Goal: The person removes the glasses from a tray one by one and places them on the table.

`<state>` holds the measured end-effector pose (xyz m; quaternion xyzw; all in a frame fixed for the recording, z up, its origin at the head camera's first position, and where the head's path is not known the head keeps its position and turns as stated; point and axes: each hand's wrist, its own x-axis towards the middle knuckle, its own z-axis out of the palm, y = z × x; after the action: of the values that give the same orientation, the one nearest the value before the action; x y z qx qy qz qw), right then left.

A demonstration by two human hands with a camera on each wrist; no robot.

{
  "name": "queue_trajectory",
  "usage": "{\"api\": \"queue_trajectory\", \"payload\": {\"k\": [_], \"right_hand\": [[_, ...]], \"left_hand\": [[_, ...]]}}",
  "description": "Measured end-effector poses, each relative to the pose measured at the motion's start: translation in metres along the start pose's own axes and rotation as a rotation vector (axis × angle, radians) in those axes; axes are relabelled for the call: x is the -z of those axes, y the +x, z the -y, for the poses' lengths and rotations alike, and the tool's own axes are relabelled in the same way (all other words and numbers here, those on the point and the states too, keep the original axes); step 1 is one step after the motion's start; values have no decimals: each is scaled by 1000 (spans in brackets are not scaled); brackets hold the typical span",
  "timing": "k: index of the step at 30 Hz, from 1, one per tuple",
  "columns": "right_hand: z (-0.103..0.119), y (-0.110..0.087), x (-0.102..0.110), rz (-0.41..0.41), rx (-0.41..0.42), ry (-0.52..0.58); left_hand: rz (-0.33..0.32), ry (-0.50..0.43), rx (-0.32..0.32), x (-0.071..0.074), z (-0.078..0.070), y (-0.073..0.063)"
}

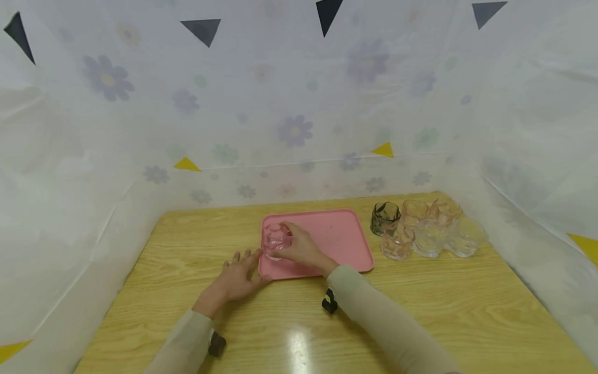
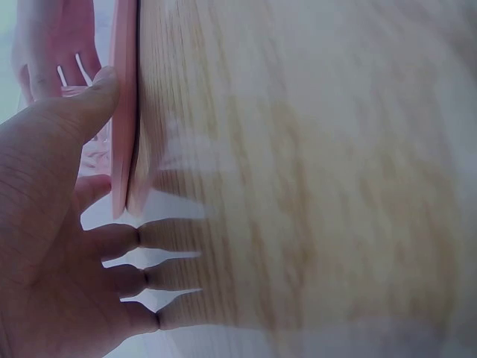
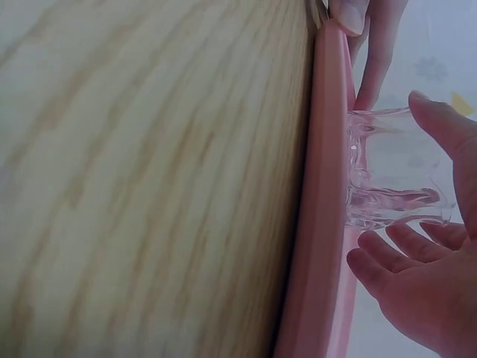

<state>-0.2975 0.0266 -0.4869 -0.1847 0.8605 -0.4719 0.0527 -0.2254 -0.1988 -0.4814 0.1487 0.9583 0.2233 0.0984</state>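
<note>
On the left part of a pink tray (image 1: 327,234) stands a clear faceted drinking glass (image 1: 275,240), tinted pink by the tray below it. My right hand (image 1: 303,248) holds this glass from its right side, thumb at the front and fingers toward the back. In the right wrist view the glass (image 3: 391,168) lies between the thumb and the fingers. My left hand (image 1: 238,278) is at the tray's near left corner, fingers spread. Its thumb (image 2: 103,93) touches the tray rim, and other fingertips rest on the wooden table.
Right of the tray stands a cluster of several faceted glasses: a dark grey one (image 1: 385,219) at the left, pinkish ones (image 1: 398,243), and clear ones (image 1: 429,240) toward the right. The wood-grain table (image 1: 299,317) is bounded by white flowered sheets (image 1: 261,176).
</note>
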Motion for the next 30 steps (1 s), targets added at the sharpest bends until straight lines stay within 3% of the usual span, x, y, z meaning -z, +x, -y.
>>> {"api": "queue_trajectory", "payload": {"k": [14, 30], "right_hand": [[3, 0, -3, -11, -44, 7], [-1, -9, 2, -78, -28, -2]], "left_hand": [[-6, 7, 11, -1, 1, 0], [-11, 2, 9, -2, 1, 0]]}}
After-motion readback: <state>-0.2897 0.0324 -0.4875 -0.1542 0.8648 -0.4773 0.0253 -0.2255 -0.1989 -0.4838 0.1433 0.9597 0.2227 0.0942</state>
